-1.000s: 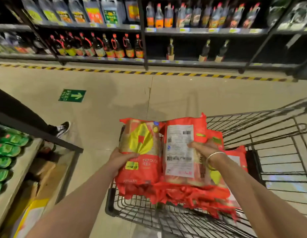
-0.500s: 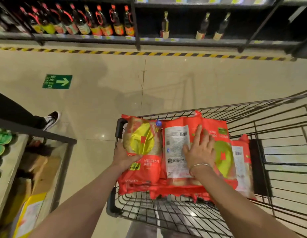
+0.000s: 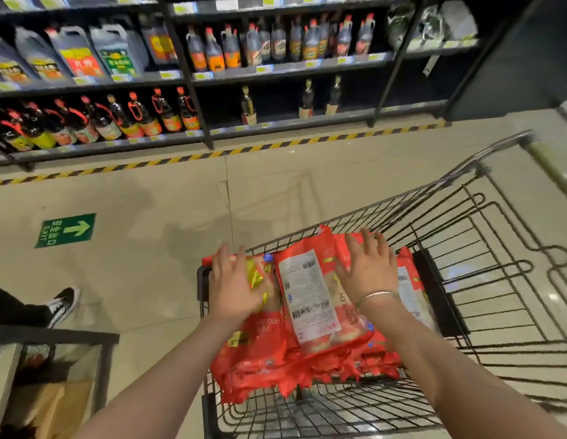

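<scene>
Several red food packets lie stacked in the near left end of a wire shopping cart. One packet on top shows its white label side. My left hand lies flat on the left packet with straight fingers. My right hand, with a silver bangle at the wrist, lies flat on the packets to the right, fingers spread. Neither hand grips a packet.
Dark shelves with sauce bottles and jugs run along the far side behind a yellow-black floor stripe. A green exit arrow sign is on the floor. Another person's leg and shoe stand at the left, by a low shelf.
The packets went from held above the cart down into it. My left hand let go of the packet's edge and now lies flat on top. The view tilted up.
</scene>
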`<state>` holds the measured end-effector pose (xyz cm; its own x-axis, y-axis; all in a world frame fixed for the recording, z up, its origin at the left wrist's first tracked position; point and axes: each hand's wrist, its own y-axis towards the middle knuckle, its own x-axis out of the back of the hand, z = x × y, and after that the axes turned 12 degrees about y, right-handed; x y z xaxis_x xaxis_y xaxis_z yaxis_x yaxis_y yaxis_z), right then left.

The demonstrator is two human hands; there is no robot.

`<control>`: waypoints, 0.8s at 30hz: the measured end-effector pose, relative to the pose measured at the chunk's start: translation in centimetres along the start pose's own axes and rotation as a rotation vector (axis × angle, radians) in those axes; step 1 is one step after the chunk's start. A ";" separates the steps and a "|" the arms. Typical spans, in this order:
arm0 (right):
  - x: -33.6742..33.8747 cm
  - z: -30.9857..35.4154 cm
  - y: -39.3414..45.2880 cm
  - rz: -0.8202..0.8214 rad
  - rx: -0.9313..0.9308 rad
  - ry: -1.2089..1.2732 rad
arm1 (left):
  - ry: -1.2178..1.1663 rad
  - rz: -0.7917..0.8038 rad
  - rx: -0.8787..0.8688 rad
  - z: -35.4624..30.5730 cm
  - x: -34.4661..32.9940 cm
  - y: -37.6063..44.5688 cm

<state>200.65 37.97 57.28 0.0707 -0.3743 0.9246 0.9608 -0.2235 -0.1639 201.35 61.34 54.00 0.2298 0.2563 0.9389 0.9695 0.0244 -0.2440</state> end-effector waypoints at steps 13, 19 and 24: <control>18.7 -15.4 -14.9 -0.541 -0.558 -0.006 | 0.167 -0.157 -0.976 -32.1 7.0 -6.6; 23.1 -24.5 -32.5 -0.847 -0.871 -0.034 | 0.196 -0.139 -1.345 -44.5 3.8 -22.4; 22.7 -29.9 -51.1 -0.929 -1.197 -0.086 | 0.153 -0.086 -1.678 -49.6 -0.8 -41.3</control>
<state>145.12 14.04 76.39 -0.3636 0.3493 0.8636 -0.1017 -0.9364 0.3359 165.37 12.15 75.36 0.0828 0.2171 0.9726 -0.0304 -0.9750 0.2202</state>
